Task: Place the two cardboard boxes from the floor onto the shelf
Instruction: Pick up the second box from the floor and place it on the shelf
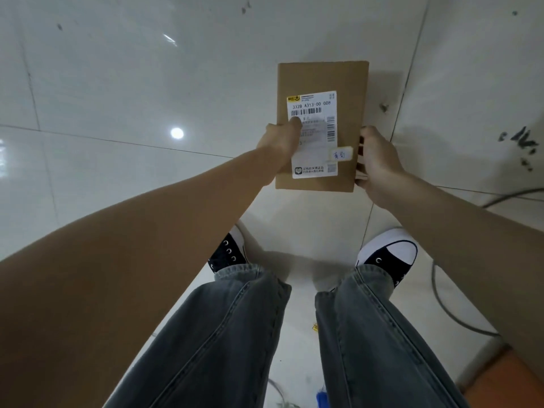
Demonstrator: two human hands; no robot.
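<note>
A brown cardboard box (pixel 322 79) with a white shipping label on top is held above the white tiled floor, in front of my feet. My left hand (pixel 281 144) grips its left edge, thumb pressed on the label. My right hand (pixel 378 160) grips its right edge, fingers curled around the side. Only one box is in view. No shelf is visible.
Glossy white floor tiles (pixel 117 98) spread all around, with dark scuff marks (pixel 519 141) at the right. A grey cable (pixel 450 313) runs along the floor at the right. My shoes (pixel 388 254) and jeans fill the lower middle. An orange-brown surface (pixel 512 381) shows at the bottom right.
</note>
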